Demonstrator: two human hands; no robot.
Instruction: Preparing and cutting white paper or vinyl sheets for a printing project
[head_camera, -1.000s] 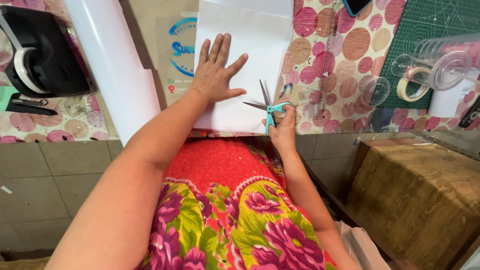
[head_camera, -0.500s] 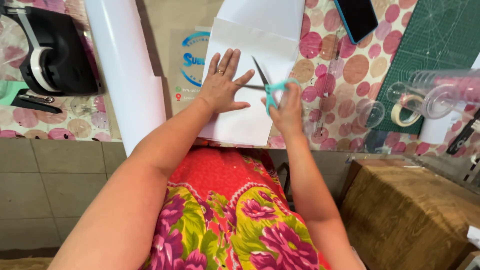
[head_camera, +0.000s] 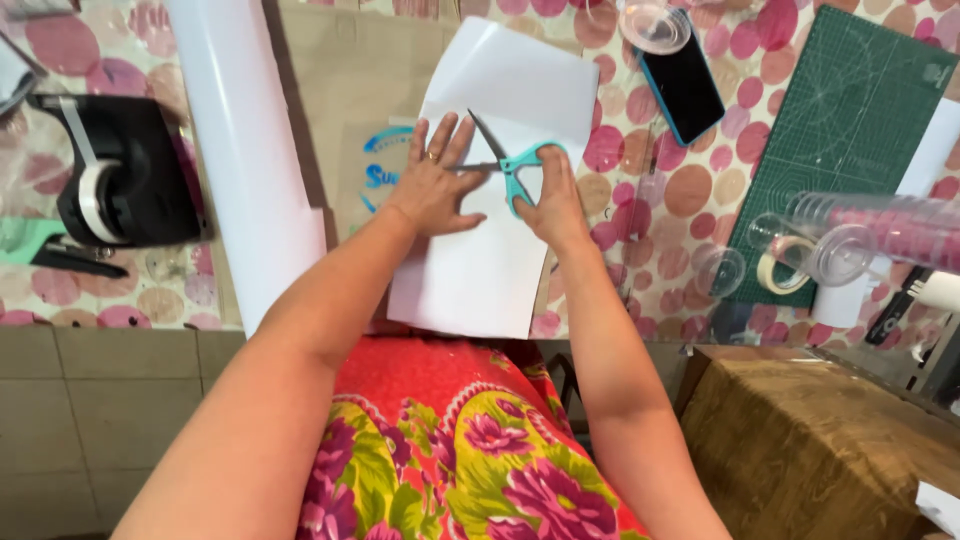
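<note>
- Head view, looking down: two bare forearms reach onto a table covered in a pink-dotted cloth (head_camera: 660, 190).
- Left hand (head_camera: 437, 185) lies flat, fingers spread, pressing on a white sheet (head_camera: 500, 260); it grips nothing, only holds the sheet down.
- Right hand (head_camera: 553, 200) is closed through the teal handles of a pair of scissors (head_camera: 497, 160); the blades stand open, crossed over the sheet just beside the left fingertips.
- White sheet lies in front of the body, its near edge at the table edge, partly over a brown paper bag (head_camera: 350, 110) with blue print.
- Progress, as a judgement: the blades sit about midway up the sheet, so a cut from the near edge seems roughly half run; the upper half looks whole. The cut line itself is too faint to confirm.
- Counts: one sheet under the hands, one pair of scissors, one large white roll (head_camera: 240, 170) to the left, one black tape dispenser (head_camera: 125, 175), one phone (head_camera: 683, 85), one green cutting mat (head_camera: 850, 130), one loose tape roll (head_camera: 783, 265).
- Clear plastic cups (head_camera: 870, 235) lie stacked on their side at right; number cannot be told.
</note>
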